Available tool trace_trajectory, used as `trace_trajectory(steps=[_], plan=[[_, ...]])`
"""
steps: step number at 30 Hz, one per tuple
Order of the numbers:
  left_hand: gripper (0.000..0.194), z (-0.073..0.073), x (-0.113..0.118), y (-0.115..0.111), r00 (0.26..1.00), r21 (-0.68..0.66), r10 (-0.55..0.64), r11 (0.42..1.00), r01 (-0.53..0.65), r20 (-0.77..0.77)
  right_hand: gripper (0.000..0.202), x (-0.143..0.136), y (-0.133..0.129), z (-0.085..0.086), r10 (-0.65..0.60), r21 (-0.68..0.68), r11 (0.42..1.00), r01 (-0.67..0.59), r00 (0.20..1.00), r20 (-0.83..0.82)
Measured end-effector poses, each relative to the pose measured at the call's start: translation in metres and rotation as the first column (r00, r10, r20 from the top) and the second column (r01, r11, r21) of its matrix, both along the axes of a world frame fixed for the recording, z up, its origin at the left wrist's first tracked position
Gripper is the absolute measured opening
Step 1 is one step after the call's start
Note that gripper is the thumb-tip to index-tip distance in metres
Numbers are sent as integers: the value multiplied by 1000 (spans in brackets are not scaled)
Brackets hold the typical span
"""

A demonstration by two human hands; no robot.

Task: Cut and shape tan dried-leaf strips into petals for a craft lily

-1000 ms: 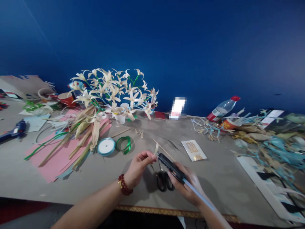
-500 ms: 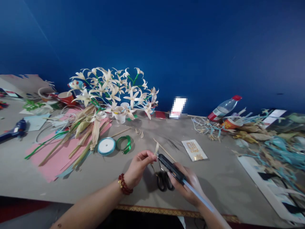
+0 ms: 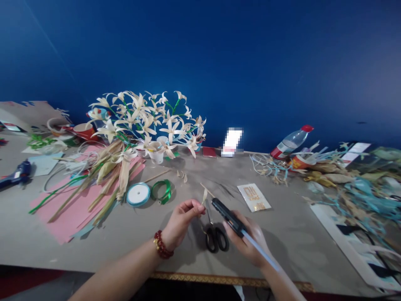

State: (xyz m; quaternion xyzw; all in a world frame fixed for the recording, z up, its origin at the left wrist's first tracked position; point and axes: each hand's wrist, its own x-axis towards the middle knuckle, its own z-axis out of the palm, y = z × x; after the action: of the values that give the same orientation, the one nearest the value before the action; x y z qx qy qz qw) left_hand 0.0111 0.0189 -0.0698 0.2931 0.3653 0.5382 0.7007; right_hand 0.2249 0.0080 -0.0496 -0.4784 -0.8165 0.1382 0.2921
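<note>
Between thumb and fingertips, my left hand (image 3: 184, 217) pinches a small pale petal-like strip (image 3: 204, 195), which points upward. A black glue gun (image 3: 228, 217) is gripped in my right hand (image 3: 249, 240), its nozzle aimed left and a long translucent glue stick (image 3: 261, 253) sticking out of its rear. A small gap separates the nozzle from the strip. Black-handled scissors (image 3: 216, 239) lie on the table between my hands. Just behind them rests a thin wooden stick (image 3: 207, 190).
A roll of white-blue ribbon (image 3: 138, 194) and a green ribbon roll (image 3: 162, 191) lie left of my hands. Behind stand pale handmade flowers (image 3: 147, 121) in cups. Dried husks (image 3: 108, 179) cover pink paper (image 3: 59, 217). To the right are a gold-lettered packet (image 3: 254, 197) and a bottle (image 3: 291, 142).
The glue gun's nozzle has drawn back to the right, away from the strip in my left hand. My left hand stays almost in place, and the whole view shifts slightly.
</note>
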Motion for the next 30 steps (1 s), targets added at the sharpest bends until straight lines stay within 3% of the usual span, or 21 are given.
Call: trace_trajectory(steps=[4, 9, 18, 22, 26, 28, 30], plan=[[26, 2, -1, 1, 997, -43, -9, 999, 13, 75, 19, 21, 5, -9, -163, 118, 981, 151, 982, 100], [25, 3, -3, 2, 992, -80, 8, 997, 3, 127, 26, 71, 9, -23, -413, 264, 904, 336, 846, 338], [29, 13, 5, -5, 988, -135, -19, 990, 40, 154, 30, 130, 11, -41, -354, 118, 933, 341, 803, 480], [28, 8, 5, -3, 984, -94, -41, 994, 58, 174, 37, 146, 26, -25, -250, 30, 963, 269, 844, 474], [25, 0, 6, -2, 980, -16, -54, 998, 58, 193, 37, 124, 47, 15, -128, -135, 972, 193, 913, 386], [24, -1, 6, -2, 979, 5, -63, 998, 64, 191, 29, 90, 62, 31, -72, -196, 971, 136, 951, 302], [25, -1, 5, -2, 979, 18, -67, 998, 65, 194, 25, 45, 82, 38, 53, -242, 970, -7, 982, 183]])
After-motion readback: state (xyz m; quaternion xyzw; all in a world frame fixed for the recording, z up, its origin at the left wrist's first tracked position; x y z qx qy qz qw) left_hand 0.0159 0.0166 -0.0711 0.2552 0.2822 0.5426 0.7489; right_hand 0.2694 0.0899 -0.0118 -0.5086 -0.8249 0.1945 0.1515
